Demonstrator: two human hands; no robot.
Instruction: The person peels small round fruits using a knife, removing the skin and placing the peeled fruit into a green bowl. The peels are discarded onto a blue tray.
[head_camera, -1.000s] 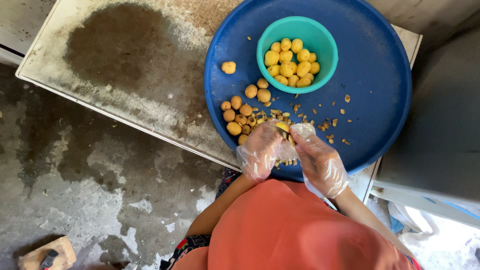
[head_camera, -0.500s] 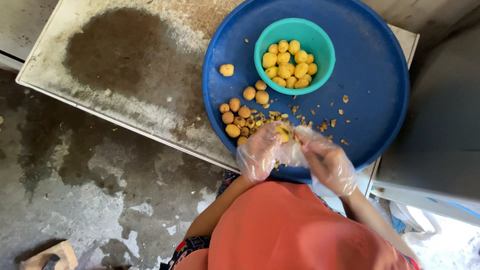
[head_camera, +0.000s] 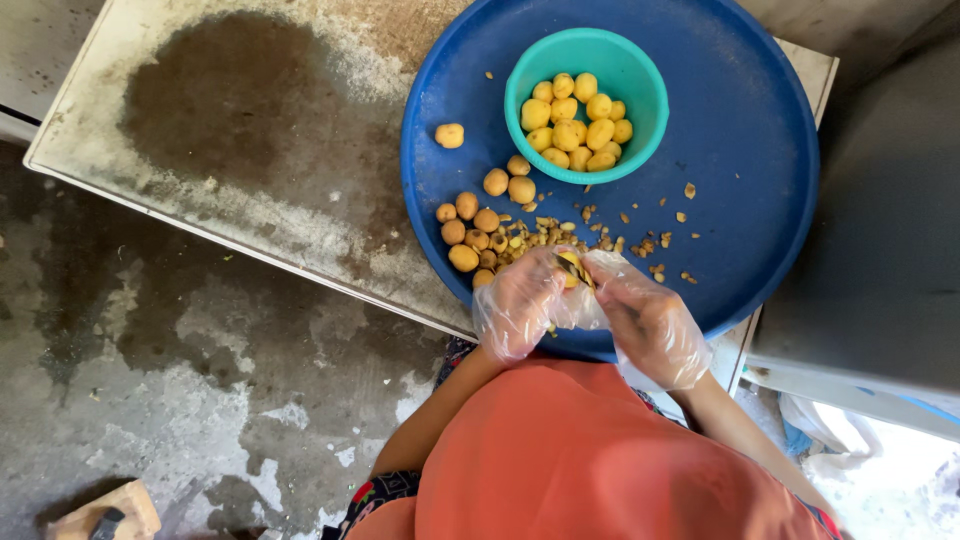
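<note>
Both my hands wear thin clear plastic gloves and meet over the near edge of a big round blue tray (head_camera: 760, 180). My left hand (head_camera: 520, 305) and my right hand (head_camera: 650, 325) pinch one small yellow fruit (head_camera: 570, 268) between their fingertips; its skin looks partly pulled off. A cluster of small brown-skinned fruits (head_camera: 470, 225) lies on the tray just left of my hands. Bits of peel (head_camera: 640, 235) are scattered in front of them. A teal bowl (head_camera: 640, 75) farther back holds several peeled yellow fruits (head_camera: 575, 120).
The tray rests on a stained, worn table top (head_camera: 240, 130) with a dark wet patch. One loose fruit (head_camera: 449, 135) lies near the tray's left rim. Wet concrete floor (head_camera: 150, 380) lies to the left, with a wooden block (head_camera: 100, 512) at the bottom corner.
My hands stay joined over the tray's near edge, working the same small fruit; they have shifted slightly. The bowl and fruit pile are unchanged.
</note>
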